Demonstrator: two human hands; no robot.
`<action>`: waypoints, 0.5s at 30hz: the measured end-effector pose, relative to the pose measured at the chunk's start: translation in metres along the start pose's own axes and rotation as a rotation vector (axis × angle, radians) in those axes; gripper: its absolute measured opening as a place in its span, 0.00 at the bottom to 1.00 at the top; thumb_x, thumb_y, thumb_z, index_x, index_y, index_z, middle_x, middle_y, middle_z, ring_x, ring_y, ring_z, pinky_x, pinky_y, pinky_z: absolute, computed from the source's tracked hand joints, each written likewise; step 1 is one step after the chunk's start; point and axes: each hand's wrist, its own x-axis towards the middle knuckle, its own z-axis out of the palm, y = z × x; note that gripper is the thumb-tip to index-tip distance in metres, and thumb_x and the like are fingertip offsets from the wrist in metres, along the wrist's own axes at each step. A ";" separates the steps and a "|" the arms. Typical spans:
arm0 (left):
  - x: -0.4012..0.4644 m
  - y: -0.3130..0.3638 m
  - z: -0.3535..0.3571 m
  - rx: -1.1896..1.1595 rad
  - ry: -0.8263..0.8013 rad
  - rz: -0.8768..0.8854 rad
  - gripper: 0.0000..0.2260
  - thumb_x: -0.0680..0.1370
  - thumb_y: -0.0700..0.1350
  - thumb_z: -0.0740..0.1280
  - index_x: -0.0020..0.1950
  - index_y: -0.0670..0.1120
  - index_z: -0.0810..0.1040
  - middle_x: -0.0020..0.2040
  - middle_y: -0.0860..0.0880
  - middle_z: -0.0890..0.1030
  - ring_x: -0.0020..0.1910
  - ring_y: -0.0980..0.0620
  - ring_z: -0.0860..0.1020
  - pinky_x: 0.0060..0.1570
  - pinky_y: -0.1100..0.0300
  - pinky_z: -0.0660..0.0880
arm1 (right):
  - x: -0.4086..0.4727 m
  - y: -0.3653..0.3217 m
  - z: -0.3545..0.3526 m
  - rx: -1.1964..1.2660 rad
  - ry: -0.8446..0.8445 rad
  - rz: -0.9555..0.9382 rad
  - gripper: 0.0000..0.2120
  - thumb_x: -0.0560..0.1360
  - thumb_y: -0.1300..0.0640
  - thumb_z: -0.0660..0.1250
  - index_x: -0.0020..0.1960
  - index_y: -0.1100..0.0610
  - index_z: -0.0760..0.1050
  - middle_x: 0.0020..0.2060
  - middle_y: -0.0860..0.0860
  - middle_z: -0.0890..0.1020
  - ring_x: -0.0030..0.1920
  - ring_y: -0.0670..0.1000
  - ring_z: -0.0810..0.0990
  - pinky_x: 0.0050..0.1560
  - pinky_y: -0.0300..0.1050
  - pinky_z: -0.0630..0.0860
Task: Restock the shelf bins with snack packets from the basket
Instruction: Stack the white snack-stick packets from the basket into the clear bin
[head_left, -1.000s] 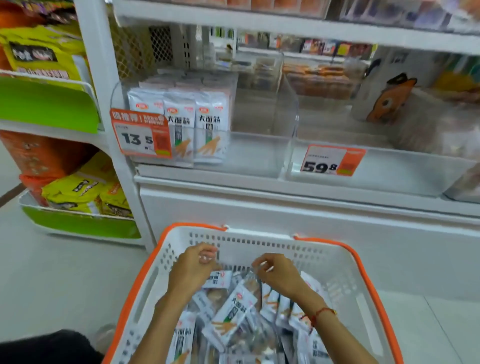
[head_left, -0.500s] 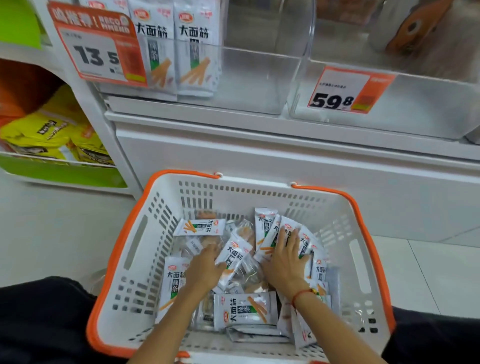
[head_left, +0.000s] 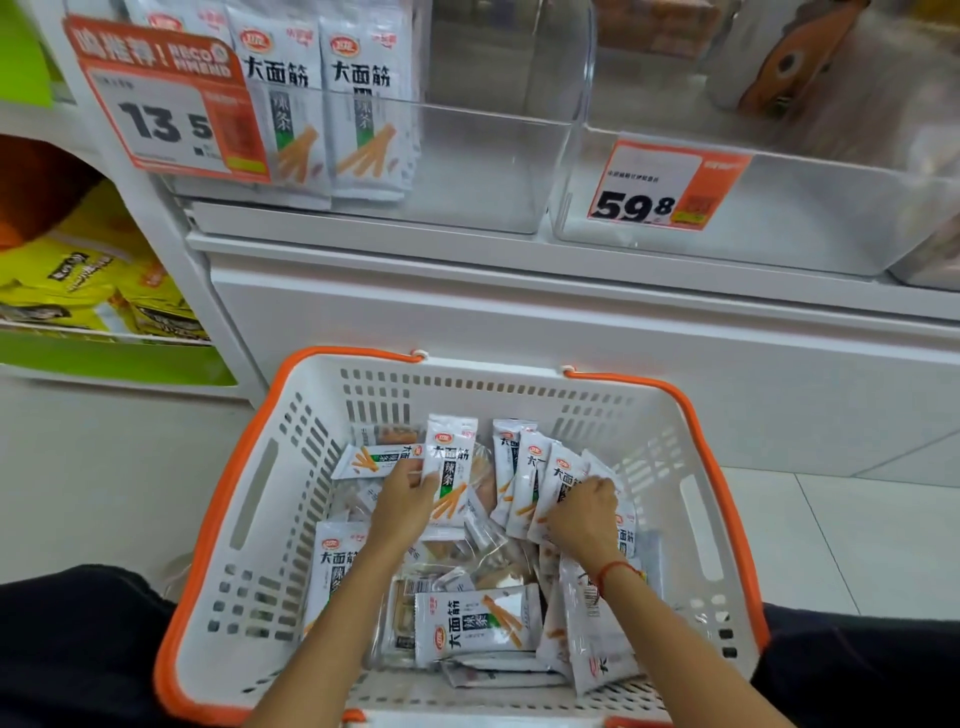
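Both hands have lifted since the earlier frame: left hand (head_left: 408, 496) pinches an upright packet (head_left: 450, 470), right hand (head_left: 584, 512) grips a fanned bunch (head_left: 540, 475) mid-basket (head_left: 249, 519); I'd square them, labels forward, before filling the clear bin (head_left: 483, 171)

Bare forearms, thin red string bracelet (head_left: 615, 570) on right wrist, dark trousers (head_left: 78, 649) at knees

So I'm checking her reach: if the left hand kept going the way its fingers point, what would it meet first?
Probably the upright packet the left hand already grips; beyond that, the basket's far wall. Depth is unclear.
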 end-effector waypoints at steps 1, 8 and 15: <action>-0.001 0.005 0.000 -0.053 -0.014 -0.014 0.11 0.81 0.43 0.61 0.62 0.44 0.73 0.55 0.47 0.78 0.53 0.49 0.77 0.55 0.53 0.73 | 0.000 0.001 0.003 -0.010 -0.034 0.019 0.28 0.76 0.64 0.58 0.72 0.71 0.53 0.72 0.64 0.57 0.72 0.62 0.57 0.71 0.50 0.57; -0.004 0.011 -0.002 -0.214 -0.107 -0.145 0.10 0.82 0.42 0.59 0.59 0.43 0.77 0.50 0.44 0.81 0.48 0.45 0.79 0.53 0.50 0.75 | -0.006 -0.008 0.014 -0.172 -0.216 -0.356 0.27 0.77 0.61 0.55 0.75 0.46 0.59 0.77 0.54 0.47 0.76 0.61 0.44 0.74 0.62 0.50; -0.002 0.001 -0.013 -0.283 -0.088 -0.239 0.14 0.82 0.42 0.56 0.64 0.40 0.75 0.59 0.40 0.79 0.48 0.46 0.78 0.44 0.57 0.74 | -0.008 -0.012 0.015 -0.046 -0.106 -0.240 0.28 0.73 0.70 0.59 0.72 0.62 0.57 0.68 0.60 0.66 0.67 0.61 0.68 0.63 0.51 0.69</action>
